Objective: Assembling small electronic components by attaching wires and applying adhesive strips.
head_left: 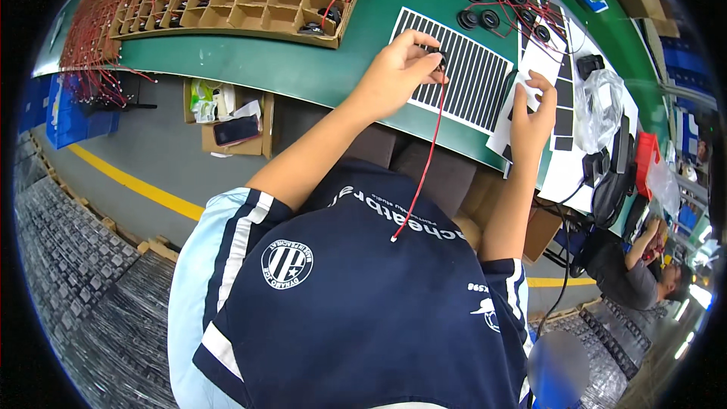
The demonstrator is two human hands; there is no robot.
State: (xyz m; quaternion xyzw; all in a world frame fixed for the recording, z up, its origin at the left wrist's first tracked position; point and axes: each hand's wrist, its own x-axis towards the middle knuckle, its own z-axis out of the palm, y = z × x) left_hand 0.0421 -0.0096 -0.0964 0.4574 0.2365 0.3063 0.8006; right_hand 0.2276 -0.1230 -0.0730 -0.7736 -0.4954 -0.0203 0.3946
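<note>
My left hand is closed on a small round black speaker with a red wire. That wire hangs down in front of my shirt and ends in a small white connector. Beneath the hand, a white sheet with rows of black strips lies on the green table. My right hand is over the sheet's right side and white paper, its thumb and fingers apart. A small dark piece shows by its fingertips; whether they touch it is unclear.
A cardboard tray with compartments holds wired black parts at the left. More wired speakers are heaped at the back. Clear plastic bags and a red bin stand right. Another person sits farther right.
</note>
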